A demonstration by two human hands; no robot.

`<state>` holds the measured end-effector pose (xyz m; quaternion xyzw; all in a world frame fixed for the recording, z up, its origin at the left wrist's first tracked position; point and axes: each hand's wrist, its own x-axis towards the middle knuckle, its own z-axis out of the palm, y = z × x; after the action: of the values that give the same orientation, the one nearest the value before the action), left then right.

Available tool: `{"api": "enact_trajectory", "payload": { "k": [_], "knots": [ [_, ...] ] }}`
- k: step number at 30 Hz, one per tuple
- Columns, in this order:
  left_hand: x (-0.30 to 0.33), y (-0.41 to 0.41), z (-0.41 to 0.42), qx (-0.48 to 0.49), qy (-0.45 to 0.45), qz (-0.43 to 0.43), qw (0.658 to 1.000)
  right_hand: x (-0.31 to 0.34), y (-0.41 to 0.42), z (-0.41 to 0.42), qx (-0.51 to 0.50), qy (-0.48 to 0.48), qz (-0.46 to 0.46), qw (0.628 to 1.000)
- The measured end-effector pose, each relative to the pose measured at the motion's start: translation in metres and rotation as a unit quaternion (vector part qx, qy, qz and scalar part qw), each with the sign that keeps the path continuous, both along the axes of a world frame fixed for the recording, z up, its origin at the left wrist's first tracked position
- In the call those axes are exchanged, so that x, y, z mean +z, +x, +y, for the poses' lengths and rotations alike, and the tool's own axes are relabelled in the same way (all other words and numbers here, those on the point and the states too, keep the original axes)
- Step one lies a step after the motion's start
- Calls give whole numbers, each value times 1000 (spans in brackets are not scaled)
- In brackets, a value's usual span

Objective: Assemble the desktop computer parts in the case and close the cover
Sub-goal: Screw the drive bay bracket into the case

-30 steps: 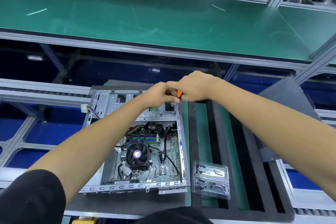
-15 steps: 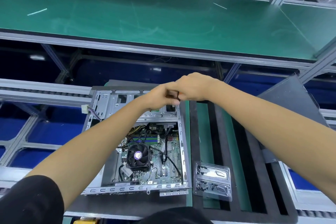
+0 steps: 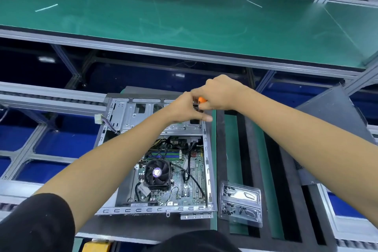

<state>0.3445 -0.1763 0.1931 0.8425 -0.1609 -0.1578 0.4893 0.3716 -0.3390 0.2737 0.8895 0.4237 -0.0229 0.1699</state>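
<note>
Orange screwdriver handle [image 3: 202, 99] visible again under right hand [image 3: 219, 93]; hidden half second ago.

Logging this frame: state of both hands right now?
Left hand: fingers curled at the screwdriver shaft, steadying it.
Right hand: grips the orange screwdriver handle.

Screwdriver [image 3: 202, 100] mostly hidden inside right hand [image 3: 219, 93]; tip behind left hand [image 3: 185, 109].

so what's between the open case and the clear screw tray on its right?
Head view: only a narrow strip of green mat separates the case from the screw tray; nothing lies on it.
</note>
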Motion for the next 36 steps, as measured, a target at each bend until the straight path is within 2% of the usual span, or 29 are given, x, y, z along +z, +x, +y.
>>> {"api": "enact_trajectory", "payload": {
  "k": [4,7,12,20,24,27,31,36],
  "knots": [
    [-3,-1,-5,62,3,-17,998,0,-3,3,-16,-30,-43,998],
    [-3,1,-4,93,25,-70,993,2,-3,0,22,-12,-25,999],
    [-4,1,-1,50,-22,-102,993,11,2,-1,46,-24,20,998],
    [-8,4,-1,-16,-42,10,999,8,-3,-5,-34,-4,71,997],
    [-7,3,2,-32,-32,17,999,4,-12,-4,-71,38,97,992],
    [-4,-2,5,-33,-33,13,999,1,-18,-1,-82,45,69,993],
    [0,-10,7,-10,-30,-37,999,-9,-33,-1,-69,63,33,995],
    [3,-28,0,13,-49,-116,992,-15,-57,-11,-98,171,37,980]
  ]
}}
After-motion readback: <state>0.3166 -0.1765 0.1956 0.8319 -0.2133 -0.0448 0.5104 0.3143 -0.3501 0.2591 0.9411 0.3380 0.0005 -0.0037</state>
